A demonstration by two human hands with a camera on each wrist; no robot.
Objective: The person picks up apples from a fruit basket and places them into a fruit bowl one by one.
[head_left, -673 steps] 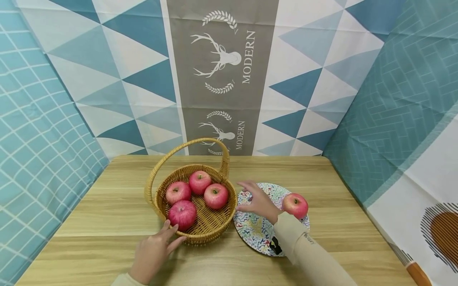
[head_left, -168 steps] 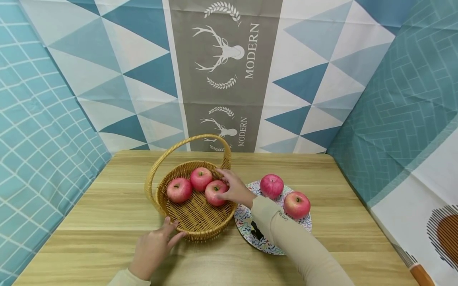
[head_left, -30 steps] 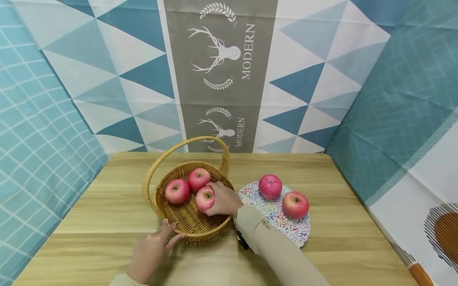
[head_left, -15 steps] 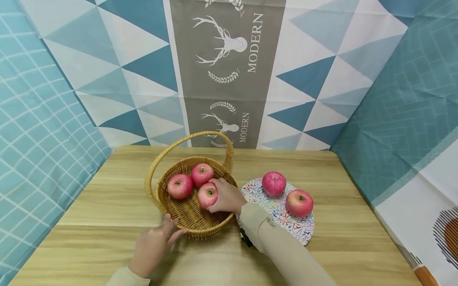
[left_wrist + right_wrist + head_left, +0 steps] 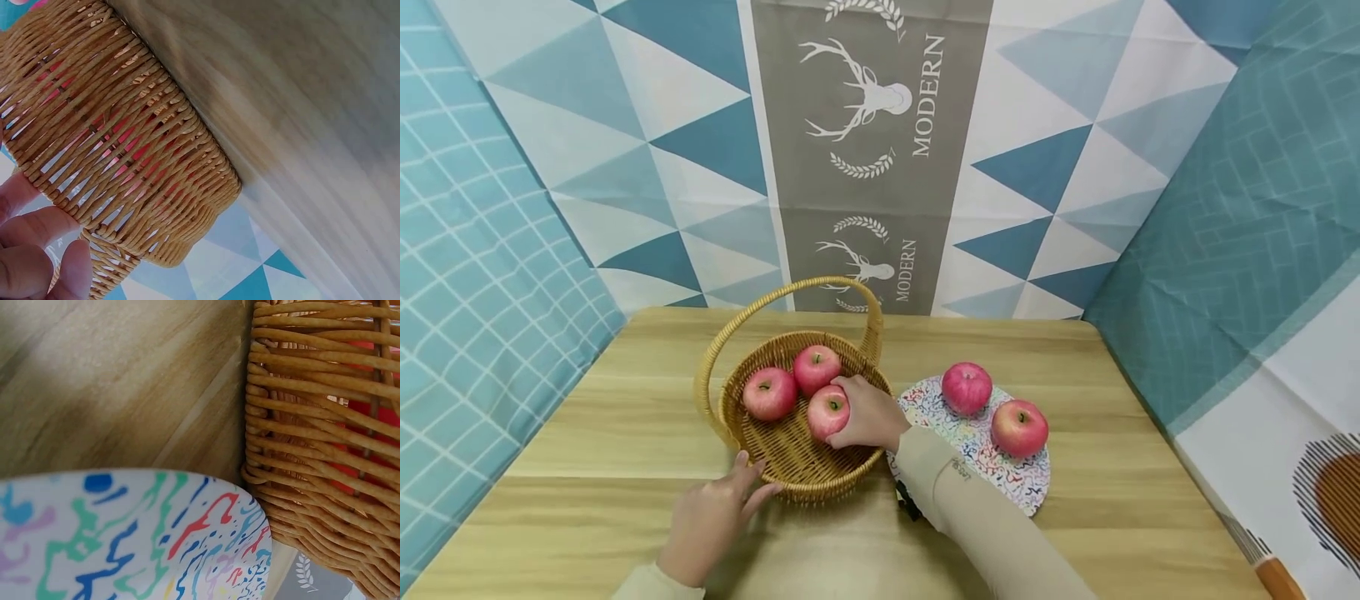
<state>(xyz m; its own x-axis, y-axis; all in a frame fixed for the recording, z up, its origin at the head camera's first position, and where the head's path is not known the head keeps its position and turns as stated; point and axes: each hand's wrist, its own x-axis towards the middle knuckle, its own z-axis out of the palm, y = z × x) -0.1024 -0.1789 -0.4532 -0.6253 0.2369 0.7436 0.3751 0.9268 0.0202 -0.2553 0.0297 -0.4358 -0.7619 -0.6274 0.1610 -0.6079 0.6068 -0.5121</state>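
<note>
Gripping nearest apple from its right with right hand, fingers curled round it; left hand flat against basket wall.

Over on the wooden table sits a round plate splashed with colourful squiggles, and two red apples are on it: the back apple near the far rim, the front apple closer in and to the right, the pair just apart. Behind stands a grey banner with a white deer and the word MODERN, flanked by blue and white triangles. There's a checked blue cloth on the left and a teal patterned cloth on the right.
</note>
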